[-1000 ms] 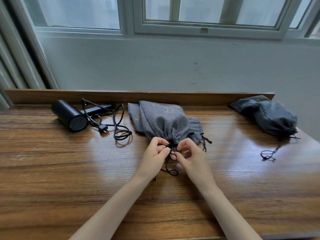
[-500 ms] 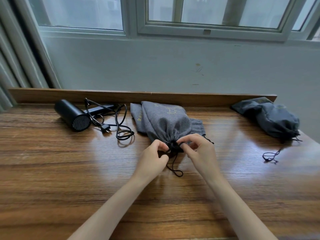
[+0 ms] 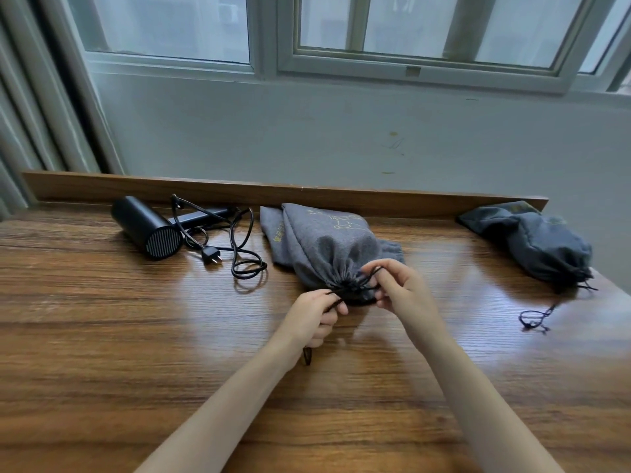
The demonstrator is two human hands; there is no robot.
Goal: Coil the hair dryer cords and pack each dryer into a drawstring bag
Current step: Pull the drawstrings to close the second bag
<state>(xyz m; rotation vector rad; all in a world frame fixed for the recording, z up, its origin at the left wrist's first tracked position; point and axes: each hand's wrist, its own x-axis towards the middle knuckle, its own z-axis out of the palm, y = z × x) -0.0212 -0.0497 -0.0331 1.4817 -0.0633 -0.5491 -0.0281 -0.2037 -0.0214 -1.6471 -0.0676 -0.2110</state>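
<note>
Since a moment ago my left hand point(image 3: 312, 317) has drawn back toward me, pulling the drawstring point(image 3: 362, 278) taut from the cinched mouth of the grey bag point(image 3: 327, 244) at the middle of the table point(image 3: 102, 336). It curls round the cord, while my right hand point(image 3: 403, 291) pinches it at the mouth. I count one loose hair dryer point(image 3: 146, 227) at the left, and three bags: this one, a flat bag point(image 3: 271, 230) beneath it, a dark bag point(image 3: 546, 247) far right
</note>
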